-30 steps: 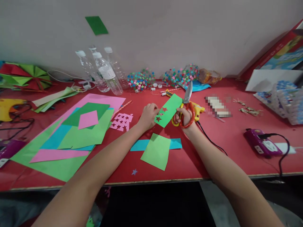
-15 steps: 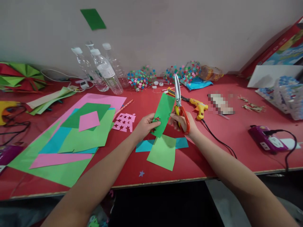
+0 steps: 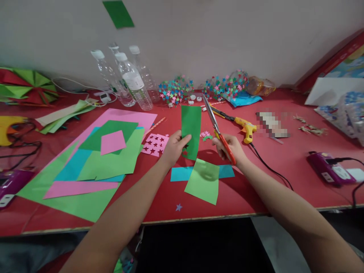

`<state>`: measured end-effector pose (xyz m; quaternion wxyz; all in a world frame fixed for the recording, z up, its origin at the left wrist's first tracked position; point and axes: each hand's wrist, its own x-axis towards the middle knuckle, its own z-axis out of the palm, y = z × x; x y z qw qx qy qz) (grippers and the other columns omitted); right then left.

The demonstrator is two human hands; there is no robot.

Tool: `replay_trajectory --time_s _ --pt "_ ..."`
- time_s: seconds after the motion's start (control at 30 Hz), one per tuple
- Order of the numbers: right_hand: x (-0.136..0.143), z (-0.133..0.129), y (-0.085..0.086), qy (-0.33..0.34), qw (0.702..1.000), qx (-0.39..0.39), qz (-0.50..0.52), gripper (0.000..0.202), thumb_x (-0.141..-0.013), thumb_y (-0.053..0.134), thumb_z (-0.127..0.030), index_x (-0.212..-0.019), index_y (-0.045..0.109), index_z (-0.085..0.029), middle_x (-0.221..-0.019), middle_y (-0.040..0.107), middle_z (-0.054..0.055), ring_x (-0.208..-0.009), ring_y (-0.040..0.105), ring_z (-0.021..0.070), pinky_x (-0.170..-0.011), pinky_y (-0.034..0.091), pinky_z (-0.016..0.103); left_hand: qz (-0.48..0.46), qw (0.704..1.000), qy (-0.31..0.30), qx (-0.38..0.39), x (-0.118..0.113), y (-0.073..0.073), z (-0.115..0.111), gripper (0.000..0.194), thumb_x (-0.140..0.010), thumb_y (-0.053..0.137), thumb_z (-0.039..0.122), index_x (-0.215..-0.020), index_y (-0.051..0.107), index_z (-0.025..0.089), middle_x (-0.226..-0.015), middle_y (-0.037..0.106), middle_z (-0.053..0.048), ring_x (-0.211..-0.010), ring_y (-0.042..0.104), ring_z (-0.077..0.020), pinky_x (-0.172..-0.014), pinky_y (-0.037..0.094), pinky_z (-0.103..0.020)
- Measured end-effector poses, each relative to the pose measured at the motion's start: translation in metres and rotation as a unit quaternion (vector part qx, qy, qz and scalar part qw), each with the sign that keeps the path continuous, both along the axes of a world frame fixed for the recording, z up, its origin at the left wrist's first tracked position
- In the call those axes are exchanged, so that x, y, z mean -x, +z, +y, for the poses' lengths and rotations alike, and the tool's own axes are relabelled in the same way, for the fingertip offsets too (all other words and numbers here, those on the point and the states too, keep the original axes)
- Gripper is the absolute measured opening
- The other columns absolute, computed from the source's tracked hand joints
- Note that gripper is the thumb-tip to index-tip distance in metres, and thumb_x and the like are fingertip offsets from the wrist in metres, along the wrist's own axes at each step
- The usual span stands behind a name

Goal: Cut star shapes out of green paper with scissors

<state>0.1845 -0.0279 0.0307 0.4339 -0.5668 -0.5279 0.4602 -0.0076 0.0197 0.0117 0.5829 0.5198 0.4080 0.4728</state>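
Upright in my left hand (image 3: 174, 148) is a green paper strip (image 3: 191, 127), pinched near its lower left edge, where star-shaped holes show. My right hand (image 3: 229, 148) grips scissors (image 3: 217, 127) with red and yellow handles; the blades point up and away and stand apart from the strip. Beneath my hands, a light green paper piece (image 3: 203, 184) lies across a blue paper strip (image 3: 181, 174). Small pink and green stars (image 3: 206, 135) rest on the table between my hands. Left of my left hand lies a pink paper piece (image 3: 155, 145) with several star cut-outs.
Stacked coloured sheets (image 3: 113, 167) cover the left of the red table (image 3: 159, 208). Clear bottles (image 3: 133, 81) and star-covered shapes (image 3: 173, 91) stand along the wall. A yellow glue gun (image 3: 248, 129) with a black cord and a purple power strip (image 3: 327, 168) are at right.
My left hand has turned the green strip more upright. My right hand has moved right with the scissors, which now tilt to the left, uncovering the small stars. The view has shifted slightly.
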Motion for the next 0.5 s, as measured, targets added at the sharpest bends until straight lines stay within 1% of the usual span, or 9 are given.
replay_trajectory --time_s 0.07,0.13,0.23,0.37,0.5 --pt "0.0 -0.001 0.002 0.016 1.0 -0.007 -0.022 0.04 -0.075 0.064 -0.055 -0.064 0.045 -0.02 -0.04 0.045 -0.007 -0.033 0.041 0.0079 -0.036 0.033 0.021 -0.035 0.998 0.049 -0.019 0.004 -0.002 0.007 0.023 -0.07 0.072 0.037 -0.078 0.063 0.017 -0.063 0.06 0.004 -0.055 0.054 -0.0096 -0.054 0.044 -0.022" --pt "0.0 -0.001 0.003 0.032 0.998 -0.008 -0.051 0.041 -0.076 0.062 -0.057 -0.066 0.045 -0.021 -0.044 0.045 -0.007 -0.036 0.043 0.0087 -0.039 0.034 0.022 -0.062 0.994 0.08 -0.036 0.009 -0.001 0.013 0.023 -0.07 0.074 0.036 -0.079 0.063 0.017 -0.063 0.06 0.004 -0.055 0.054 -0.0092 -0.054 0.044 -0.022" --pt "0.002 -0.003 0.004 0.054 0.993 -0.007 -0.105 0.043 -0.073 0.063 -0.06 -0.069 0.047 -0.02 -0.048 0.044 -0.007 -0.041 0.045 0.0102 -0.043 0.035 0.023 -0.087 0.988 0.115 -0.055 0.014 0.005 0.019 0.021 -0.071 0.074 0.034 -0.079 0.063 0.018 -0.061 0.059 0.005 -0.052 0.052 -0.0086 -0.052 0.043 -0.021" --pt "0.005 -0.008 0.007 0.1 0.986 0.021 -0.134 0.045 -0.076 0.059 -0.063 -0.075 0.049 -0.02 -0.051 0.043 -0.006 -0.045 0.046 0.012 -0.048 0.036 0.025 -0.105 0.981 0.144 -0.076 0.016 0.016 0.015 0.021 -0.072 0.073 0.033 -0.083 0.065 0.018 -0.069 0.066 0.003 -0.059 0.057 -0.0099 -0.055 0.046 -0.021" --pt "0.006 -0.012 0.007 0.135 0.972 -0.004 -0.192 0.045 -0.079 0.056 -0.064 -0.076 0.051 -0.019 -0.06 0.045 -0.003 -0.055 0.044 0.0131 -0.053 0.035 0.026 -0.114 0.976 0.17 -0.08 0.013 0.019 0.005 0.021 -0.072 0.073 0.032 -0.085 0.066 0.018 -0.074 0.069 0.002 -0.06 0.058 -0.0096 -0.056 0.047 -0.021"
